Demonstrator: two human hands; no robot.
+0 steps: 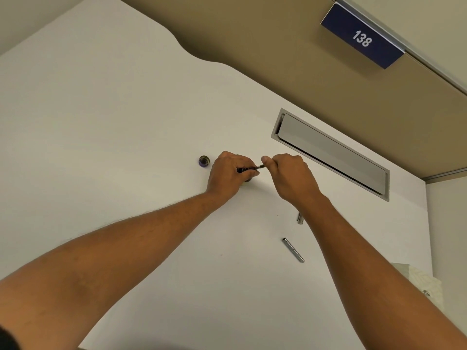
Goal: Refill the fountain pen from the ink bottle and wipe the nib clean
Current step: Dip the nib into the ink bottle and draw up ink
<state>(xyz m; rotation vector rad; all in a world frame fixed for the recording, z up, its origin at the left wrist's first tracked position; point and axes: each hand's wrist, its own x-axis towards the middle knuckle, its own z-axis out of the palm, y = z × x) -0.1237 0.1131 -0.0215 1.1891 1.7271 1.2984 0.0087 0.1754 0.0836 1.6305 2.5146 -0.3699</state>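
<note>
My left hand (228, 174) grips the dark front section of the fountain pen (249, 169), held level just above the ink bottle (247, 180), which is almost hidden under the fingers. The thumb and fingers of my right hand (290, 176) pinch the pen's thin metal end (261, 166). The bottle's cap (204, 161) lies open side up on the white desk (126, 147), left of my left hand. A silver pen barrel (293, 250) lies near my right forearm. A second silver pen part (300, 218) pokes out from beneath that forearm.
A grey cable flap (331, 152) is set into the desk to the right of my hands. A crumpled white tissue (419, 281) lies at the right edge. A beige partition (278, 46) with a blue "138" sign (362, 37) runs along the back.
</note>
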